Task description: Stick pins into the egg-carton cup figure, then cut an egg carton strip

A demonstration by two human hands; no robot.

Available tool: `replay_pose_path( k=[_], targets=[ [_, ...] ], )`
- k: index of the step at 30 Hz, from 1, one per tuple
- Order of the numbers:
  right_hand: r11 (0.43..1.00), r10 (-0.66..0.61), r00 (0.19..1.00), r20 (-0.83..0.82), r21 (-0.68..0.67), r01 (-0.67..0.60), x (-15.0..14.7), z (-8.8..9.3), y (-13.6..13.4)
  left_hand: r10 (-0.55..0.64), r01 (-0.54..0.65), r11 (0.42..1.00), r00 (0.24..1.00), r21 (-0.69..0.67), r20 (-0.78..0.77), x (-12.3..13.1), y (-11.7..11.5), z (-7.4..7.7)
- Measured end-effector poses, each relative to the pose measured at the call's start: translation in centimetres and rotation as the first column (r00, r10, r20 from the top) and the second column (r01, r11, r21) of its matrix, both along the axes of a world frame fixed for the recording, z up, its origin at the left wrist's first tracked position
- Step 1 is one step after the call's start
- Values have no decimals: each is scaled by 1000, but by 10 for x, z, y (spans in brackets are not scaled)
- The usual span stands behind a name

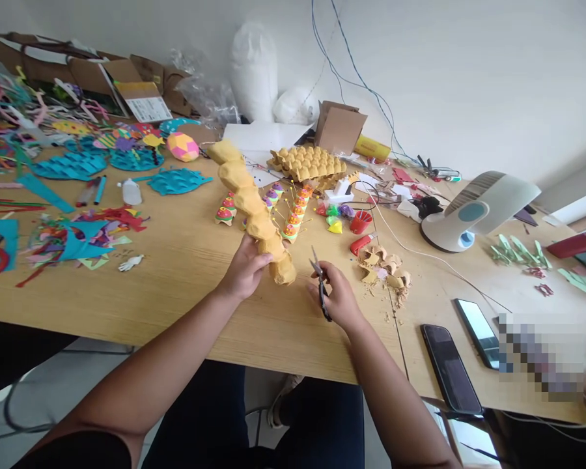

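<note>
My left hand (247, 268) is closed around the lower part of a long yellow egg-carton strip (248, 198), which tilts up and away to the left above the table. In my right hand (338, 296) is a pair of small dark-handled scissors (320, 281), blades parted a little and pointing up, apart from the strip. Behind the strip stands a painted egg-carton caterpillar (297, 213) with orange and green segments and pins. A red and green painted carton piece (225, 210) sits left of it. Cut carton scraps (383, 267) lie right of my right hand.
A yellow egg tray (308, 163) lies toward the wall. Right of me are a red utility knife (362, 243), a red cup (361, 222), a white fan (476, 208) and two phones (450, 368). Paper scraps (85, 241) and blue paper pieces (178, 181) spread over the left side.
</note>
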State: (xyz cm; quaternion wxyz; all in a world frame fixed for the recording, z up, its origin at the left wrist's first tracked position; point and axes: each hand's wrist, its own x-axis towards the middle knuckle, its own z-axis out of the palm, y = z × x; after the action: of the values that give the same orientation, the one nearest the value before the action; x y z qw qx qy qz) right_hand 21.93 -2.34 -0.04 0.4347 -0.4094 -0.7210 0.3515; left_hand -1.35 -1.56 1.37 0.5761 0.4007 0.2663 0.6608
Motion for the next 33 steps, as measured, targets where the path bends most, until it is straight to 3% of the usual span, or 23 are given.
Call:
replay_pose_path(
  k=[6,13,23,33],
  targets=[
    [991,125,973,194,31,-133,-5,-3,-3,71,-70,997,997,44,-38,-3,2,0],
    [989,149,967,205,-21,-148,-9,0,-7,188,-179,977,979,112,-74,-3,0,-8],
    [990,128,916,381,-108,-94,-10,0,-7,131,-101,968,985,231,-116,-2,3,-20],
    [989,123,916,381,-125,-81,-11,0,-7,88,-57,964,990,258,-111,0,0,-16]
  ],
)
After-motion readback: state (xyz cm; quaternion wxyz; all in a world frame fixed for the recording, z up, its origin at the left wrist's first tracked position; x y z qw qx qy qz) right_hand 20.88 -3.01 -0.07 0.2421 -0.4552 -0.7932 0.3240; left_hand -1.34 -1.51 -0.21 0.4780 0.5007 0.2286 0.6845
